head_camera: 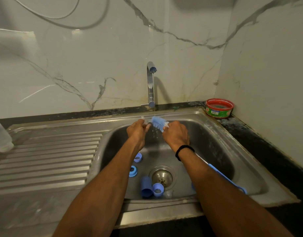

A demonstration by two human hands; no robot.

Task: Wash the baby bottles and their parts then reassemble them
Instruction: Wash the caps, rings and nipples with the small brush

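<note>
Over the steel sink (215, 144), both hands meet under the running tap (150, 82). My right hand (176, 135) grips a blue bottle brush (158, 123) just behind its bristle head, which sits in the water stream; the long blue handle (226, 179) runs back under my forearm. A small clear part (143, 119), probably a teat, is pinched in my left hand (137, 132) against the bristles. On the basin floor lie two blue rings (137, 157) (133, 171), a blue cap (146, 186), another blue collar (158, 189) and a clear teat (167, 194).
Clear bottles (2, 139) stand at the far left of the ribbed drainboard (53, 159). A red tub of dish soap (219, 107) sits on the dark counter at the back right corner. The drain strainer (161, 176) is in the basin's middle. Marble wall behind.
</note>
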